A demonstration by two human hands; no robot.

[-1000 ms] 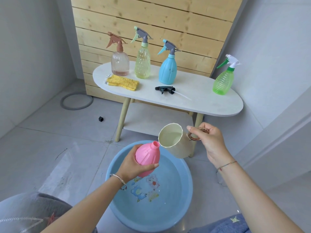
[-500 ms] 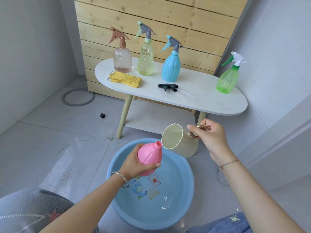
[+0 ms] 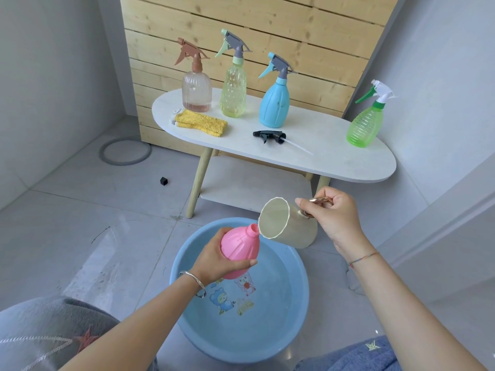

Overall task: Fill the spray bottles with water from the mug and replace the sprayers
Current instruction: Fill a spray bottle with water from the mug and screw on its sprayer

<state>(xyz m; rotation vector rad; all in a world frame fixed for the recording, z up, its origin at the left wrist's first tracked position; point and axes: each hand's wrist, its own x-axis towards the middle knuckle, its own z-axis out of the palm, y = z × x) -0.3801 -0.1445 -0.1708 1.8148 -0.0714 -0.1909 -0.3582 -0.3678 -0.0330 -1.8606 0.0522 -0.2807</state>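
Head view: Your L hand (image 3: 214, 257) grips the pink spray bottle (image 3: 241, 246) round its belly, thumb across the front. The bottle is capless and tilted, neck toward the mug (image 3: 292, 228), and held over the blue basin (image 3: 267, 333) on the floor. Your R hand (image 3: 334, 218) curls thumb & fingers round the mug's copper-tone handle. The cream mug is tipped nearly on its side, mouth facing you, its lower rim right at the bottle's opening; contact can't be told. The basin holds shallow water over cartoon decals.

Behind it is a white oval table (image 3: 334, 159) w/ wood legs. A loose black sprayer (image 3: 269, 135) lies flat near the middle, dip tube pointing R. Four capped bottles stand upright: a clear one w/ brown trigger (image 3: 197, 89), a yellow-green one (image 3: 233, 92), a blue one (image 3: 274, 105) and, well apart at the R end, a green one (image 3: 365, 124). A yellow cloth (image 3: 201, 123) lies in front of the first two. On the floor tiles at L are a grey ring (image 3: 125, 151) and a small black cube (image 3: 164, 181).
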